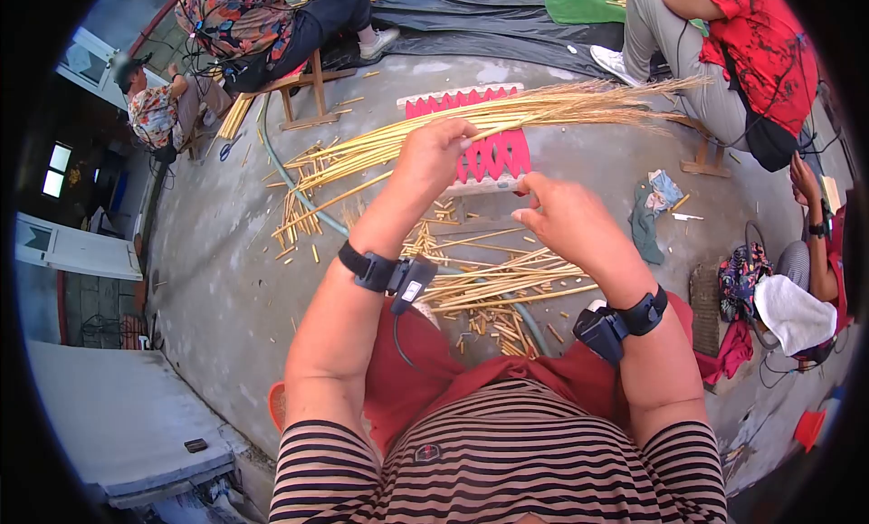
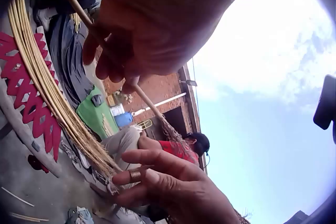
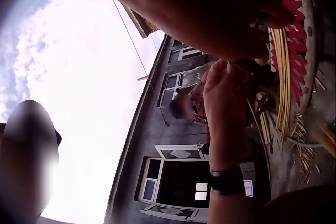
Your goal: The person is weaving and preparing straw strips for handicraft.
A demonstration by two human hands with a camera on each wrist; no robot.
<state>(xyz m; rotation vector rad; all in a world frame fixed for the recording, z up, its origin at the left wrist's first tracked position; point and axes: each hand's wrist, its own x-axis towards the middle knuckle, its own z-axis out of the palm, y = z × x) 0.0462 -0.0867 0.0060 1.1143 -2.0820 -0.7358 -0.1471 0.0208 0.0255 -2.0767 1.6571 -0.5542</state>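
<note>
Left hand, as I see it from here, pinches a single stalk. Just beyond it, a bundle of stalks lies across a red and white rack. To its right, the right hand sits relaxed, thumb apart from the fingers, beside the rack.

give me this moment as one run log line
left hand: holding stalk | right hand: nearby, no grip visible | stalk bundle: lying across red-and-white rack | short pieces: scattered on ground
</note>
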